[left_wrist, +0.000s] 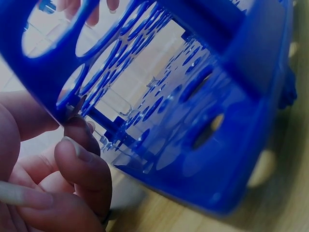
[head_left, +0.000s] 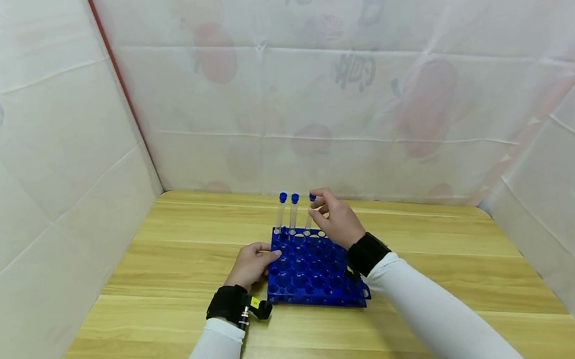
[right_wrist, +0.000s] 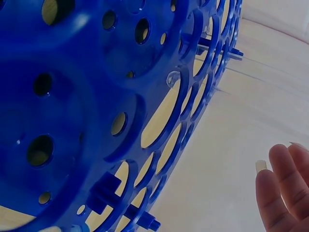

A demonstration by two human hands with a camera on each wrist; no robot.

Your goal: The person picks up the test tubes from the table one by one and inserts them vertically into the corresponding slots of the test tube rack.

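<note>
Head view, lower centre: two white sleeves (head_left: 428, 313) come in from the bottom edge, black wrist straps on both. Wooden desk (head_left: 147, 322) under everything.

Blue rack (head_left: 314, 271) sits mid-frame on the desk, between the hands. Left hand (head_left: 250, 264) rests at the rack's left edge, fingers curled against the top plate; the left wrist view shows fingertips (left_wrist: 77, 154) touching that edge, so it seems to steady the rack. Whether it truly grips, cannot tell.

Right hand (head_left: 334, 219) is over the rack's far right part, fingers bent at the third tube (head_left: 312, 210), pinching near its blue cap. The right wrist view shows only straight fingertips at lower right, so the pinch is read from the head view alone.

Progress, as a judgement: two capped tubes (head_left: 288, 211) already stand upright in the far row; the third is being seated or handled beside them. Nearly all other holes look vacant, so most of the rack is left unfilled. No loose tubes seen on the desk.

Far: white cloth walls (head_left: 360, 71) with faint red fruit prints and grey characters showing through, mirrored or blurred, not readable. No brand or label legible on rack or tubes.
</note>
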